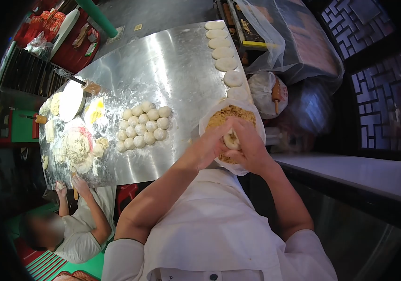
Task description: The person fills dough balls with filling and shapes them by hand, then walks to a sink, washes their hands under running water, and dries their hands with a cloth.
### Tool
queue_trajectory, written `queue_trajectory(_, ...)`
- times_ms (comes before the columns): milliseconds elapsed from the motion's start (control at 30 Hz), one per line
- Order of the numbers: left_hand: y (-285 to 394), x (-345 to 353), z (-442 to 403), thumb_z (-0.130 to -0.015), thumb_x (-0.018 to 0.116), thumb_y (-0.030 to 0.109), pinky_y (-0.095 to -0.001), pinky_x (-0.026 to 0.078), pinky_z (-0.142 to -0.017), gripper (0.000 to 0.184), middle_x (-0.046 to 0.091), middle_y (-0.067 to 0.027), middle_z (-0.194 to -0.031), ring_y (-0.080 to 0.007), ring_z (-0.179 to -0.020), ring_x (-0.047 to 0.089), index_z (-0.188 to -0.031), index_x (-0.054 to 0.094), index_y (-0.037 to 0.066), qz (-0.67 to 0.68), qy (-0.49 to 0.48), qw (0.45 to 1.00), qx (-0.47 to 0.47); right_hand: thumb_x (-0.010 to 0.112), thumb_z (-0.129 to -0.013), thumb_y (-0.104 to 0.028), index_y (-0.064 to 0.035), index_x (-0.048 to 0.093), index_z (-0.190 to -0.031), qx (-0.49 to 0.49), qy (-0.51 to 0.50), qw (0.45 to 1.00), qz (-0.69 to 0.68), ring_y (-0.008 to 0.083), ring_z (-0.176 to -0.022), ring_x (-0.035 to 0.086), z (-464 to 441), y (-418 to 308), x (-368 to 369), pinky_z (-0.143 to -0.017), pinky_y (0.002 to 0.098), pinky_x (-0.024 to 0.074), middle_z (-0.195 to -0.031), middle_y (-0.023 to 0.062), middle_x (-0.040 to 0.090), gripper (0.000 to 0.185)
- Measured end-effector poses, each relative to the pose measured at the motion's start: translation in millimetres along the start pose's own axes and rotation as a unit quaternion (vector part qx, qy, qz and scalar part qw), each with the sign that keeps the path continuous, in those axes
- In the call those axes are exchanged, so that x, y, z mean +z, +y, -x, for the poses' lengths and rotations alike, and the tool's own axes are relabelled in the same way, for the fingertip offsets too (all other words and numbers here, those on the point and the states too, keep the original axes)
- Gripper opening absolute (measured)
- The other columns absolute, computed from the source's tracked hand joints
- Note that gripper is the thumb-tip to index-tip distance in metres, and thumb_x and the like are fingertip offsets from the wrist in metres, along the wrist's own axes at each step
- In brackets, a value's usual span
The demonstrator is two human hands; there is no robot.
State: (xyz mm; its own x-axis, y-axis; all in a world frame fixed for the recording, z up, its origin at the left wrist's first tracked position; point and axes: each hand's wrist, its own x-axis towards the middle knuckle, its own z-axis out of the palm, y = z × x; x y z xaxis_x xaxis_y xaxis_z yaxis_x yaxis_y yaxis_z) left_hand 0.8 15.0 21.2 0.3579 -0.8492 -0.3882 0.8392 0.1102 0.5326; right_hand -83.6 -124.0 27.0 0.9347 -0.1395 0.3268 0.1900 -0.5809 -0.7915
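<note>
My left hand (213, 144) and my right hand (248, 144) are closed around a piece of dough (231, 140), cupping it from both sides with the fingers meeting at its far edge. Below them lies a pale-lined bowl of brown crumbly filling (232, 112). Just beyond the bowl, a column of flattened dough pieces (226, 64) runs along the table's right edge. Several round dough balls (144, 125) sit grouped on the floured metal table (172, 70), to the left of my hands.
At the left, a co-worker (76, 229) works by a large dough mass (77, 146). A white oval board (72, 100) and a yellow packet (94, 110) lie beyond. A rolling pin (276, 96) rests on a wrapped bundle at the right, near plastic-covered trays (298, 37).
</note>
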Motion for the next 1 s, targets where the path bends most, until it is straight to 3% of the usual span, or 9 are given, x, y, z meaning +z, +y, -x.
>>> queue_trajectory(167,-6.9,10.8,9.6,-0.102,0.038,0.049,-0.0347,0.041,-0.100,0.058,0.061,-0.0084,-0.111,-0.0200,-0.105,0.059,-0.130,0.048,0.000,-0.126,0.060,0.988,-0.064,0.067,-0.083,-0.015,0.0001,0.057,-0.098,-0.086,0.006,0.989,0.117,0.0384,-0.084,0.060,4.1,28.1,8.0,-0.072,0.0438,0.0486,-0.088,0.0151,0.060,0.024)
queue_trajectory(300,6.7,6.1,13.3,-0.102,0.035,0.053,-0.0340,0.039,-0.102,0.061,0.062,-0.0083,-0.108,-0.0206,-0.102,0.059,-0.127,0.051,0.000,-0.082,0.046,0.993,-0.078,0.068,-0.083,-0.016,-0.0003,0.057,-0.095,-0.010,-0.001,0.990,0.140,0.0380,-0.079,0.059,-4.7,29.0,12.7,-0.066,0.0445,0.0475,-0.084,0.0150,0.059,0.022)
queue_trajectory(500,42.5,-7.5,42.7,-0.102,0.032,0.051,-0.0325,0.040,-0.100,0.064,0.065,-0.0151,-0.109,-0.0193,-0.102,0.061,-0.099,0.064,-0.003,-0.263,0.108,0.955,-0.079,0.064,-0.088,-0.018,-0.0020,0.059,-0.099,-0.101,0.016,0.993,0.065,0.0362,-0.075,0.060,-36.5,-14.2,23.5,-0.064,0.0421,0.0467,-0.086,0.0180,0.060,0.020)
queue_trajectory(600,69.5,-28.5,60.2,-0.103,0.027,0.049,-0.0322,0.040,-0.100,0.066,0.066,-0.0156,-0.112,-0.0171,-0.106,0.061,-0.100,0.064,-0.005,-0.319,0.093,0.929,-0.160,0.063,-0.089,-0.020,-0.0012,0.058,-0.106,0.092,-0.171,0.981,0.007,0.0338,-0.088,0.062,-33.0,-18.2,22.8,-0.073,0.0402,0.0490,-0.100,0.0183,0.063,0.025)
queue_trajectory(700,61.7,-64.9,60.1,-0.103,0.023,0.052,-0.0323,0.035,-0.106,0.069,0.054,-0.0159,-0.134,-0.0187,-0.124,0.052,-0.126,0.054,-0.005,-0.327,0.191,0.925,-0.014,0.060,-0.092,-0.020,0.0014,0.055,-0.119,0.189,-0.224,0.948,-0.125,0.0334,-0.103,0.059,-39.3,-41.1,54.9,-0.086,0.0393,0.0474,-0.115,0.0192,0.059,0.035)
queue_trajectory(767,47.8,-49.6,50.5,-0.103,0.021,0.054,-0.0329,0.027,-0.113,0.070,0.045,-0.0198,-0.143,-0.0224,-0.138,0.036,-0.140,0.043,-0.001,-0.177,0.269,0.898,0.299,0.052,-0.096,-0.022,0.0046,0.049,-0.131,0.064,-0.035,0.961,-0.268,0.0343,-0.115,0.053,-47.2,-69.3,102.4,-0.097,0.0378,0.0427,-0.123,0.0201,0.056,0.044)
queue_trajectory(867,32.4,-43.8,67.8,-0.101,0.021,0.059,-0.0339,0.018,-0.117,0.076,0.030,-0.0182,-0.152,-0.0228,-0.144,0.024,-0.150,0.026,0.001,-0.034,0.152,0.943,0.295,0.043,-0.100,-0.026,0.0051,0.045,-0.136,0.095,0.053,0.990,-0.089,0.0348,-0.120,0.049,-67.9,-59.3,134.0,-0.099,0.0377,0.0408,-0.127,0.0209,0.055,0.048)
queue_trajectory(933,27.4,-56.1,78.6,-0.104,0.028,0.050,-0.0337,0.031,-0.112,0.065,0.048,-0.0165,-0.139,-0.0222,-0.133,0.042,-0.142,0.040,-0.001,0.054,0.165,0.938,0.299,0.039,-0.102,-0.029,0.0049,0.044,-0.136,0.188,0.042,0.960,-0.202,0.0346,-0.128,0.043,-82.1,-60.2,129.6,-0.104,0.0375,0.0369,-0.135,0.0208,0.050,0.049)
queue_trajectory(1000,31.3,-88.1,88.3,-0.104,0.038,0.040,-0.0318,0.047,-0.097,0.050,0.061,-0.0117,-0.119,-0.0194,-0.113,0.058,-0.127,0.052,-0.003,-0.176,0.183,0.950,0.184,0.037,-0.102,-0.030,0.0035,0.043,-0.138,0.116,-0.031,0.985,-0.125,0.0345,-0.128,0.043,-87.3,-49.1,137.5,-0.106,0.0408,0.0345,-0.140,0.0201,0.045,0.049)
